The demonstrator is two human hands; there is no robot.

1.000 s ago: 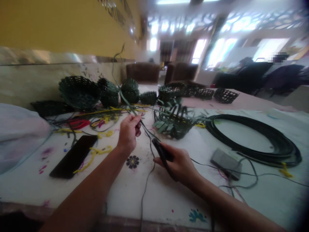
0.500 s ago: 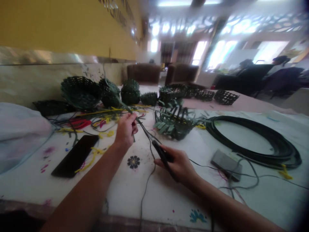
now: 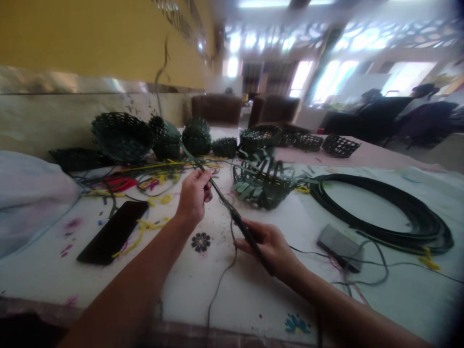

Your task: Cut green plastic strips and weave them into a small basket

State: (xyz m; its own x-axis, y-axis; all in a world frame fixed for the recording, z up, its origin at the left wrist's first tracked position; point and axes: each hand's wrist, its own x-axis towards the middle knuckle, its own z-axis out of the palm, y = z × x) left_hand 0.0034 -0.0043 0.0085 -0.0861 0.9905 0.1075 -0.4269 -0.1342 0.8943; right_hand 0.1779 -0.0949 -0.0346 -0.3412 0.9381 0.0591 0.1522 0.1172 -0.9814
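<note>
My left hand [image 3: 195,195] pinches a long dark green strip [image 3: 217,193] above the white table [image 3: 224,285]. The strip runs up and back past the small baskets, and its far end curls high against the yellow wall. My right hand [image 3: 270,246] is closed on a slim black tool [image 3: 250,237] whose tip meets the strip between my two hands. A half-woven green basket [image 3: 261,183] with loose strip ends sits just beyond both hands.
Several finished green baskets [image 3: 121,136] line the back of the table. A large coil of green strip [image 3: 384,210] lies right, a grey box [image 3: 339,247] with wires near it. A black phone [image 3: 113,232] and yellow and red scraps lie left. Seated people are far right.
The strip's far end has swung up and leftward against the wall. My right hand has moved slightly right and nearer; my left hand stays pinched on the strip.
</note>
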